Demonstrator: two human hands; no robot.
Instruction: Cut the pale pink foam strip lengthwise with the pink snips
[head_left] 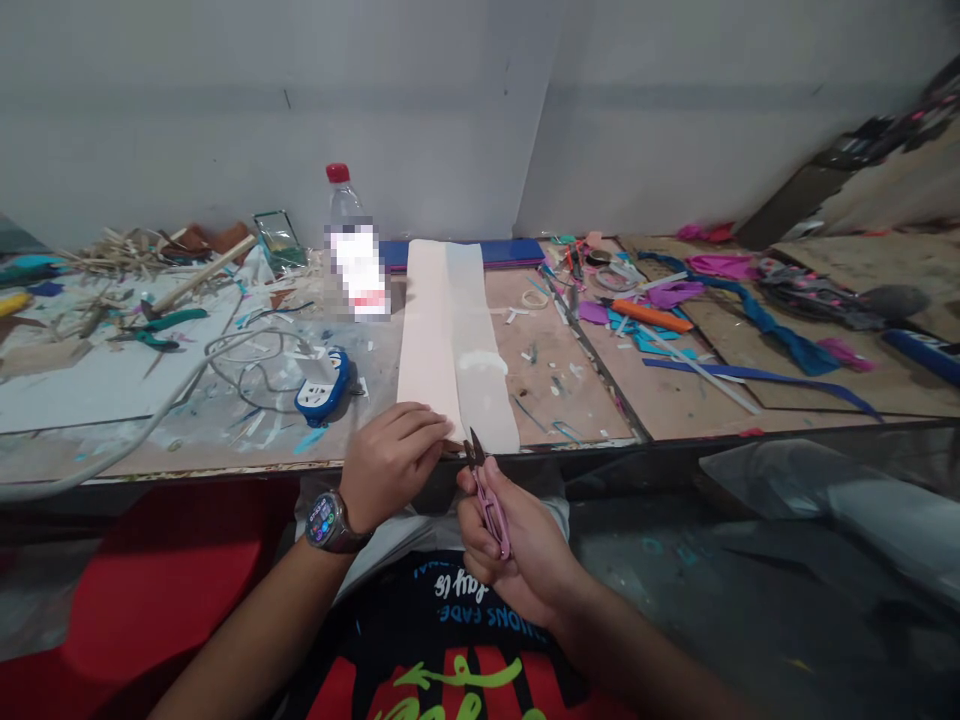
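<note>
A long pale sheet lies on the table from back to front, with a whitish translucent strip along its right side. My left hand, with a watch on its wrist, is closed on the near left edge of the pale sheet at the table's front. Pink-handled scissors are in my right hand. Their dark blades are slightly apart and point up at the near end of the sheet and strip.
A red-capped bottle stands at the back, and a blue power strip with a cable lies left. Pliers and wood sticks are further left. An orange cutter and coloured scraps lie right. A red stool is below.
</note>
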